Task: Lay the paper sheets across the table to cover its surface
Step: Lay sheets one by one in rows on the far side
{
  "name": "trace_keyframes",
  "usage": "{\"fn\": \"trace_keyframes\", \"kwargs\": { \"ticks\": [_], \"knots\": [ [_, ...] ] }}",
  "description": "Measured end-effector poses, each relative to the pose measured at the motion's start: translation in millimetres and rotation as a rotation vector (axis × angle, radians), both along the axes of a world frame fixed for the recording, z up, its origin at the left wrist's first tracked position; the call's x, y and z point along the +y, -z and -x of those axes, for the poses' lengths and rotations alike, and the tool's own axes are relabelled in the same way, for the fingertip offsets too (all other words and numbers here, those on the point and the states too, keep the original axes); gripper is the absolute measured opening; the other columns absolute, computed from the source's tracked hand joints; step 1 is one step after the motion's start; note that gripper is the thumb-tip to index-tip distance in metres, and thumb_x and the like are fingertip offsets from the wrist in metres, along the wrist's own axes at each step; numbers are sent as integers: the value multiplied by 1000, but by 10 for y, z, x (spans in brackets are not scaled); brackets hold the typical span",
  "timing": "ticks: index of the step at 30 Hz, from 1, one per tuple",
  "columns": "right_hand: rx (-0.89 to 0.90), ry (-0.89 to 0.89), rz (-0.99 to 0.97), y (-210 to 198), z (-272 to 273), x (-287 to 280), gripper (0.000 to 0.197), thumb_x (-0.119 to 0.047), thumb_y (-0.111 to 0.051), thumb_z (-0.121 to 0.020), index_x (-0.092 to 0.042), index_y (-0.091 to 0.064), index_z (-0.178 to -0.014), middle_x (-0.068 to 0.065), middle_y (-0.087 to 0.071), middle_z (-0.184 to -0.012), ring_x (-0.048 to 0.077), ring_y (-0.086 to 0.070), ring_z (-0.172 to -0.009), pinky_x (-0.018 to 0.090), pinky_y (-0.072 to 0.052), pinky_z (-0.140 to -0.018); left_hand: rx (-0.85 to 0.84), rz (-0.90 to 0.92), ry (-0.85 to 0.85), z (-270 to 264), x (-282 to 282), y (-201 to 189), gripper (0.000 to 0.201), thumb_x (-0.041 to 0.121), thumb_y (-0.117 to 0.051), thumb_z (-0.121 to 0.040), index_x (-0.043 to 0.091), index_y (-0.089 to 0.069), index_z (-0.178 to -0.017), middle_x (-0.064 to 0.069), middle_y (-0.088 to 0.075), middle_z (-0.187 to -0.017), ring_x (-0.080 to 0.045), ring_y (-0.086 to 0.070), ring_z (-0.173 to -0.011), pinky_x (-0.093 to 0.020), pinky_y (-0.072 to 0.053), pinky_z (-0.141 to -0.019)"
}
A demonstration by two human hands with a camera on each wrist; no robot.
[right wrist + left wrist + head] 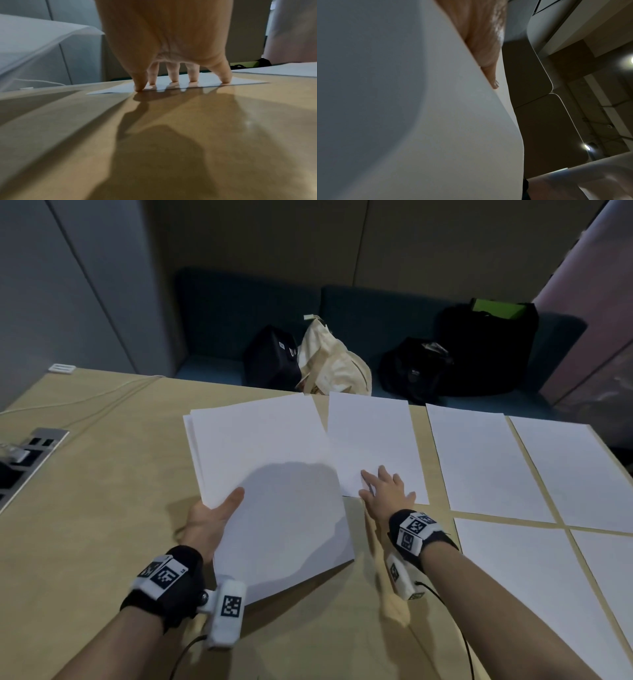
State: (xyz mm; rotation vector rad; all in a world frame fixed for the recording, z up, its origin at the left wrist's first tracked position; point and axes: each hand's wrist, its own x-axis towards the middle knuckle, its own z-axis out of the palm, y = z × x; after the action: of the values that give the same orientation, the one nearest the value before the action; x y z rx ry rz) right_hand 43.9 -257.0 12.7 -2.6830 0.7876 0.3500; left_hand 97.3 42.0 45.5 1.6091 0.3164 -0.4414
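Paper stack (270, 474), blank, gripped by left hand (209, 517); right hand (387, 491) presses flat on sheet (373, 440).

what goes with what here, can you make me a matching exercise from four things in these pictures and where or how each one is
1. stack of sheets
2. single sheet
3. cream bag
4. white cable

a. on the bench behind the table
b. held in the left hand
c. trailing across the table's far left
d. pressed flat under the right hand

Pairs: 1-b, 2-d, 3-a, 4-c
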Motion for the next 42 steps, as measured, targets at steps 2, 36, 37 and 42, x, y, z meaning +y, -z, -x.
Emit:
{"fn": "trace_keyframes", "kwargs": {
  "ticks": [2, 36, 37, 42],
  "knots": [
    [-2, 20, -6, 12, 31, -24, 45, -35, -37, -95, -40, -31, -139, -4, -19, -155, 27, -14, -144, 64, -17, -110, 0, -8, -7, 9, -6, 17, 46, 42, -74, -75, 8, -68, -105, -11, -73, -104, -33, -67, -98, -52, -50, -96],
    [5, 38, -76, -4, 93, -209, 43, -37, -45, -93, -39, -37, -136, -2, -21, -154, 27, -14, -144, 65, -15, -109, -97, 3, -17, 220, -338, -61, 37, 24, -65, -86, -2, -64, -113, -14, -69, -110, -30, -65, -103, -41, -47, -99],
    [6, 35, -75, -11, 92, -209, 43, -37, -45, -93, -39, -37, -135, -2, -21, -154, 27, -15, -143, 65, -15, -109, -98, 4, -15, 224, -340, -61, 37, 24, -65, -86, -2, -65, -113, -14, -69, -109, -29, -64, -102, -39, -47, -97],
    [-4, 29, -76, -60, 96, -202, 41, -36, -45, -93, -35, -40, -134, -1, -24, -152, 28, -17, -143, 64, -14, -111, -115, 9, -22, 225, -355, -70, 33, 23, -65, -86, 0, -65, -110, -11, -69, -103, -27, -64, -97, -34, -47, -92]
  ]
}}
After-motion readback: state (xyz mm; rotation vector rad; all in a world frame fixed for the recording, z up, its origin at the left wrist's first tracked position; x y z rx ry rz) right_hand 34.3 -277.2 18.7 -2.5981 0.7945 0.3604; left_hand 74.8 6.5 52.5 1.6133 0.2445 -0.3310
